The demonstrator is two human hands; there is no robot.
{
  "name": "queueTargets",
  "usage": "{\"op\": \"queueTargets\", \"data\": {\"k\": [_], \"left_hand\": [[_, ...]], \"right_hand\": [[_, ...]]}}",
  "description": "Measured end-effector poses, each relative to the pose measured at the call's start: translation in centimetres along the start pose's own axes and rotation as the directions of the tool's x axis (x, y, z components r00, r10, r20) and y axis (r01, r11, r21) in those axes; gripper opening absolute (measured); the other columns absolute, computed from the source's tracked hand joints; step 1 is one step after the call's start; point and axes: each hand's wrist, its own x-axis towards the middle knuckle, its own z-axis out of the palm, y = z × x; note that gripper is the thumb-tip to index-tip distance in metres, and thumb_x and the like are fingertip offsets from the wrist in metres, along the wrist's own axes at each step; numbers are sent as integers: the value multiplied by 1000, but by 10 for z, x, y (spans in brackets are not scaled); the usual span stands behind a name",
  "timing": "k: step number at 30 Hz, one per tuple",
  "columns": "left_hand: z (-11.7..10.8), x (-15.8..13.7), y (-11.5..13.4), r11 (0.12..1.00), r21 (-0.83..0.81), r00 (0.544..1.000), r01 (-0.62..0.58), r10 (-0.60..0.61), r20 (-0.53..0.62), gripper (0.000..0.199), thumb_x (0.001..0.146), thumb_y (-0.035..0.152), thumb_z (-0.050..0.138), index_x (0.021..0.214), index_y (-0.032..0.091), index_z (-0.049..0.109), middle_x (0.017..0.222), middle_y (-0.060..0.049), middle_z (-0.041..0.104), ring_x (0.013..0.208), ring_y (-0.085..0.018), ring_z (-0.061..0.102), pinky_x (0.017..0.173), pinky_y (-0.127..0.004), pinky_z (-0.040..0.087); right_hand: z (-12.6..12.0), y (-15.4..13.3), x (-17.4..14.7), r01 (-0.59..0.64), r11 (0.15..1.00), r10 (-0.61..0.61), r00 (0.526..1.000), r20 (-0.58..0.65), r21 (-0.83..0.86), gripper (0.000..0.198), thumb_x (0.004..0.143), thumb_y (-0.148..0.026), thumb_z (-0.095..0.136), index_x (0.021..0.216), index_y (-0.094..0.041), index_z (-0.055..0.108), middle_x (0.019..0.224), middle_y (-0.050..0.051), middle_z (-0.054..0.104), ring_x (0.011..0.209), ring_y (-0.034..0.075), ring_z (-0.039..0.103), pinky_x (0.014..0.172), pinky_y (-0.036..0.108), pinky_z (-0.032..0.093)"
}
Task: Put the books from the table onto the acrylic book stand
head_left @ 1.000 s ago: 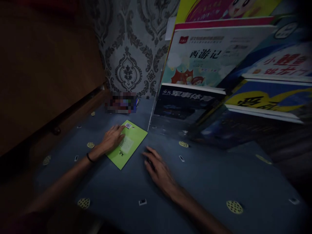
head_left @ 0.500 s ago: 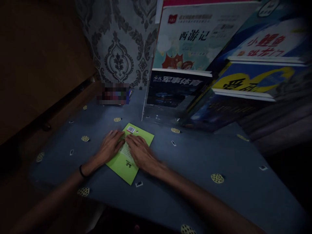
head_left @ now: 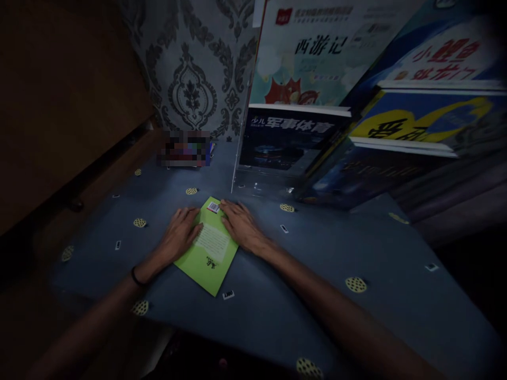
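A thin lime-green book (head_left: pixel 198 269) lies flat on the table, its back cover up, with a barcode near the far corner and a pale block of text in the middle. My left hand (head_left: pixel 180 235) rests on its left edge, fingers stretched out and laid flat. On the far right part of the cover lies my right hand (head_left: pixel 241 224), also flat, with its fingers extended over the right edge. Neither hand is wrapped round the book. A dark band circles my left wrist.
Behind the book stands a clear display rack (head_left: pixel 261 182) holding several picture books (head_left: pixel 297 63). A small stack (head_left: pixel 186 150), partly blurred out, sits by the patterned wall. The blue tablecloth (head_left: pixel 317 253) has yellow spotted prints. Brown wooden furniture (head_left: pixel 79 105) borders the left side.
My right hand has slid from the middle of the green book to its right edge, uncovering the text block. My left hand stays at the left edge. The view has shifted slightly.
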Motion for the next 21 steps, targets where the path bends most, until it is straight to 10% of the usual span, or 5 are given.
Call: {"op": "queueTargets", "data": {"k": [11,21], "left_hand": [[-2,14,16,968,184,975,-171,139,176,44,100,15,36,141,21,51,149,-15,48,142,-34,37,109,-53,38],[-11,-13,47,863,-102,791,-495,496,358,64,93,-3,43,144,35,50,161,-6,37,154,-28,21,121,-56,29]], "right_hand": [[-17,19,-58,-31,998,35,997,-64,59,41,101,-23,38,137,-16,56,150,14,53,146,25,41,121,54,32],[-18,18,-58,-45,997,48,997,-57,58,41,100,-22,42,139,-20,55,151,11,52,146,25,40,120,55,32]]}}
